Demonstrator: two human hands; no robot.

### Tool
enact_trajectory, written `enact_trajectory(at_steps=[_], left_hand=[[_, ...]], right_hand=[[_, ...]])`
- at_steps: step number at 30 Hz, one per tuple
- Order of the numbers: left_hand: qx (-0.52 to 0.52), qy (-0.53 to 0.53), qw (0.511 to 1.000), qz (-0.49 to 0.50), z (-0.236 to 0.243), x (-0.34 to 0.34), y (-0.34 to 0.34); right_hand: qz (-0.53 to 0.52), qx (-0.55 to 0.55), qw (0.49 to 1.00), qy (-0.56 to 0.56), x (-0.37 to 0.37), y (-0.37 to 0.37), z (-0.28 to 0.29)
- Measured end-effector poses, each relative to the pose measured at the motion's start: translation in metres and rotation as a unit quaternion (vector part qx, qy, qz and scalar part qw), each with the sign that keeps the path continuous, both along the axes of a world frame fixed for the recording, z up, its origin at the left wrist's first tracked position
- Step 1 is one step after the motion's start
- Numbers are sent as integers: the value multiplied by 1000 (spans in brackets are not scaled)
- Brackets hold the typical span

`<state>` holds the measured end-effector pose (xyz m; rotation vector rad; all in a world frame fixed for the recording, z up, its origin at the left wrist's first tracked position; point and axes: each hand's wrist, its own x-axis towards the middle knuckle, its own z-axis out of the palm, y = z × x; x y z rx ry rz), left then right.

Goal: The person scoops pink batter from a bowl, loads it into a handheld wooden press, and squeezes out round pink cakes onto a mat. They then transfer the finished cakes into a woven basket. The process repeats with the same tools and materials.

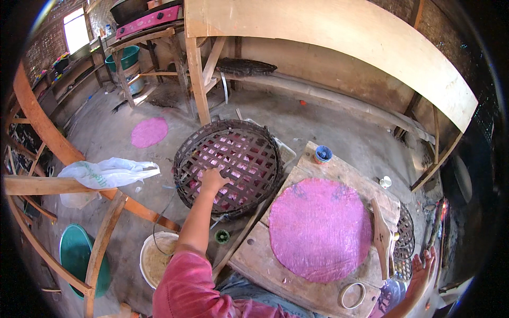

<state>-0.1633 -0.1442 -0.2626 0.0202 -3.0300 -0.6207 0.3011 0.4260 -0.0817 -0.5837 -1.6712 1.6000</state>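
Observation:
My left hand reaches out over a round basket of dark woven strips with an open lattice top. Thumb and fingers are apart on or just above the lattice; contact is hard to tell. Pink and white pieces show through the gaps. Beside the basket, a large thin pink disc lies flat on a low wooden board. At the lower right my right hand is raised, fingers stretched, with nothing in it. Nearest to it are a wooden piece with a curved edge and a pale ring.
A small blue-rimmed cup stands on the board's far corner. Left of me are a whitish bucket, a green tub and a wooden frame with a plastic bag. A pink round mat lies on the floor; a wooden table stands beyond.

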Motion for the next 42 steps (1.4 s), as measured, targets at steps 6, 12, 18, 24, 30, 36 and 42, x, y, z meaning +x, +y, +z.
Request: enact_trajectory(at_steps=[6,12,18,24,30,36,42], left_hand=[[19,12,1000,4,-2,-4,-3],[44,-5,999,27,-7,-5,-1],[59,-29,998,-1,-7,-11,-6],[31,34,997,58,-1,3,4],[-4,7,999,34,3,4,6],[26,-22,999,38,-5,-4,6],[71,-33,996,-30,9,-25,-12]], right_hand=[[-12,-21,1000,-2,11,1,-3],[1,-11,1000,-5,13,-2,-2],[9,-9,1000,-20,17,-14,0],[10,-6,1000,-22,14,-24,2],[32,16,998,-45,10,-23,2],[73,43,995,-51,7,-26,4],[93,83,987,-106,-40,-54,36]])
